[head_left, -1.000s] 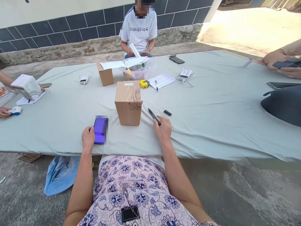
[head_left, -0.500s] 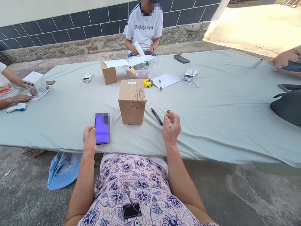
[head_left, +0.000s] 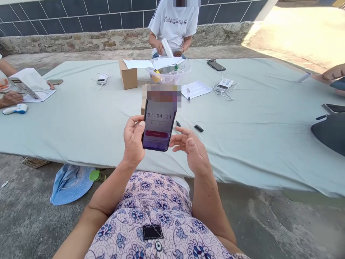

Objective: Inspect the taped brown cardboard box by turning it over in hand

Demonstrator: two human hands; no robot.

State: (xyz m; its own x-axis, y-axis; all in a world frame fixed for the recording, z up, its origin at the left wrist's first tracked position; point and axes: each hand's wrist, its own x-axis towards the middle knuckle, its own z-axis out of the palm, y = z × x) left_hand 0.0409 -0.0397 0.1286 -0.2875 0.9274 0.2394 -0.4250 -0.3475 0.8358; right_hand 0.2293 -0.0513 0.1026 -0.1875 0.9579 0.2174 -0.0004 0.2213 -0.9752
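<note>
My left hand (head_left: 134, 142) grips a smartphone (head_left: 157, 142) by its left edge and holds it upright above the table. The screen reads 01:04:21 over a red button, and its upper part is pixelated. At the phone's lower right edge is my right hand (head_left: 195, 151), fingers apart and holding nothing; whether its fingertips touch the phone I cannot tell. A black marker cap (head_left: 198, 128) lies on the cloth beyond that hand. Only one end of the black marker (head_left: 178, 123) shows beside the phone. Most of the cardboard box (head_left: 143, 109) is hidden behind it.
A cloth-covered table (head_left: 256, 136) spans the view. Across it, a person in a white shirt (head_left: 175, 21) holds papers behind a plastic basin (head_left: 168, 78). Another carton (head_left: 129, 78), power banks (head_left: 224, 85) and a printed sheet (head_left: 198, 90) lie further back. Other people's hands are at both sides.
My left hand has raised the phone and brought it right, in front of the box. My right hand has let go of the marker cap, now on the cloth, and moved toward the phone.
</note>
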